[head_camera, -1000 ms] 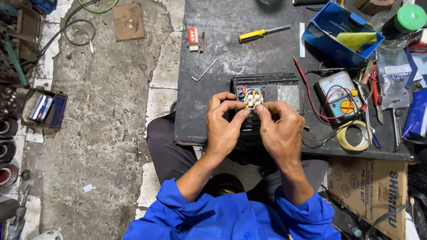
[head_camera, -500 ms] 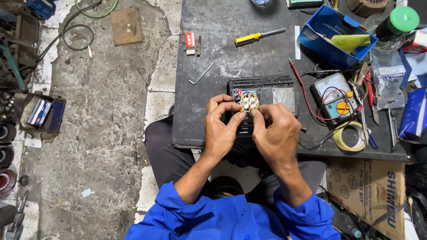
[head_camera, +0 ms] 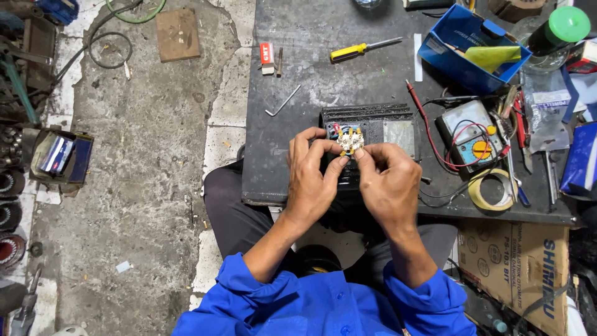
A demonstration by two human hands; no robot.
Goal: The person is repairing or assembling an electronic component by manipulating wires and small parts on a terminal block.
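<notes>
Person wears bright blue long-sleeve work shirt w/ buttoned front, cuffs pushed up to approx mid-forearm; dark trousers below. Left hand (head_camera: 311, 177) & right hand (head_camera: 388, 186) both bare: no gloves, no rings, no watch. Forearms bare past the cuffs.

Floor (head_camera: 143, 186): rough grey concrete, cracked, with pale patched strips. Surface (head_camera: 311, 56): dark, worn, scratched board. A cardboard box (head_camera: 516, 267) stands under its right edge. Lighting: even, diffuse, without hard shadows.
</notes>
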